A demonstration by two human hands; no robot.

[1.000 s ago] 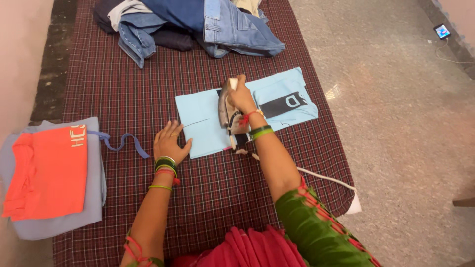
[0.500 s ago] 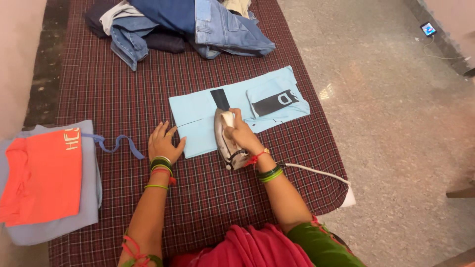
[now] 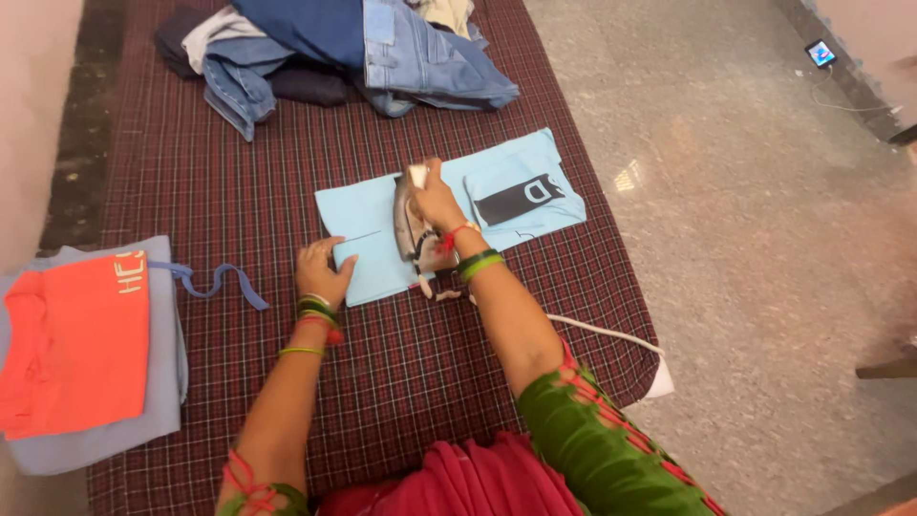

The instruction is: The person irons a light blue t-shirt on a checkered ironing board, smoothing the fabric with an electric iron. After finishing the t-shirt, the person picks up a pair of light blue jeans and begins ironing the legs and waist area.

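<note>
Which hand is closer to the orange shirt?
The left hand. It presses the light blue shirt at its near left corner, toward the orange shirt lying far left. The right hand grips the iron farther right.

Up top, a heap of denim jeans [image 3: 382, 57] sprawls across the maroon checked cloth [image 3: 411, 373]. Over on the left, an orange folded shirt [image 3: 72, 339] sits on a grey-blue folded garment [image 3: 105, 435], a blue strap [image 3: 215, 282] curling out beside it. Far right, a phone [image 3: 821, 53] lies on the speckled floor [image 3: 764, 239], cable attached.
</note>
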